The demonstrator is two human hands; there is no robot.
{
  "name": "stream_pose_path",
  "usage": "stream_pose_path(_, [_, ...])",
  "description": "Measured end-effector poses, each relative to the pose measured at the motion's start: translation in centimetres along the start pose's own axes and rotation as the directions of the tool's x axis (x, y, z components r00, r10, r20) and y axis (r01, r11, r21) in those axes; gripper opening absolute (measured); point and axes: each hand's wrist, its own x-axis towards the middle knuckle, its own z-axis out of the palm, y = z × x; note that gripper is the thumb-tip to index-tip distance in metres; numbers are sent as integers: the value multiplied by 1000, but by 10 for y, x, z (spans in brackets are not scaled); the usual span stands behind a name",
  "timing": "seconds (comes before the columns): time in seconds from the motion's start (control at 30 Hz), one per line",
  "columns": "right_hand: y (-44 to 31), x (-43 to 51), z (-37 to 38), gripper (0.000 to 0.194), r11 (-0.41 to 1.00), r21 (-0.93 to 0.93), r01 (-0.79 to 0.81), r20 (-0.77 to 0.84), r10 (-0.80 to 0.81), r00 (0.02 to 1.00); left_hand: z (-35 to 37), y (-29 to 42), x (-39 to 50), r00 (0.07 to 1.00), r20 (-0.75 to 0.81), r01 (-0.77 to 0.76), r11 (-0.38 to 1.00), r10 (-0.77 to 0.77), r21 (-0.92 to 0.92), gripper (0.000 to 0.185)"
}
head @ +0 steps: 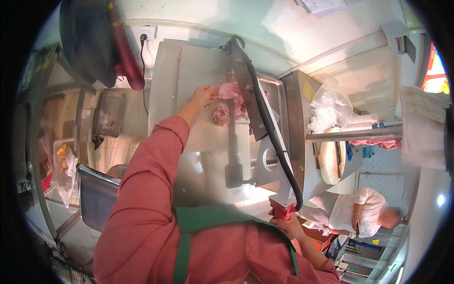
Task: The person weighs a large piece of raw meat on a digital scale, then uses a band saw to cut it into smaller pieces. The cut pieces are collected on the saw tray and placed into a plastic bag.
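Note:
My left hand [205, 95] is at the left edge of raw, bony meat [230, 91], its fingertips against the edge; whether they grip it is unclear. A smaller chunk of meat [221, 114] lies just below on the steel worktable [202, 135]. Over the meat's right side runs the long metal lever arm [262, 103] of a bone cutter, with a black corrugated conduit [271, 127] along it. The arm hides part of the meat. My right hand [289, 225] is closed around the red handle [282, 209] at the arm's near end.
A steel tray [283, 103] sits beyond the arm. Farther right, a round chopping block [330, 159] holds a knife [338, 156], near plastic bags [330, 103]. A person [358, 213] stands holding a phone. A chair [97, 195] is at left; a power cord [142, 64] hangs from a wall socket.

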Motion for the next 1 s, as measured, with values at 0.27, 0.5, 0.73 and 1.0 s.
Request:
stream_pose_path(0.27, [1,0,-1,60,996,-64,59,-7,-60,998,-2,2,-3,998,65,16,998,-12,-55,43])
stream_pose_path(0.5, [-2,-1,0,62,998,-56,0,-18,-1,1000,-3,6,-30,975,36,-215,908,217,359,49])
stream_pose_path(0.73, [-4,-2,1,63,999,-2,-49,-10,49,999,27,-8,-85,919,268,-295,50,289,954,58])
stream_pose_path(1.0, [3,0,-3,64,999,-33,-8,-8,7,1000,39,-15,-75,927,107,-164,131,360,978,44])
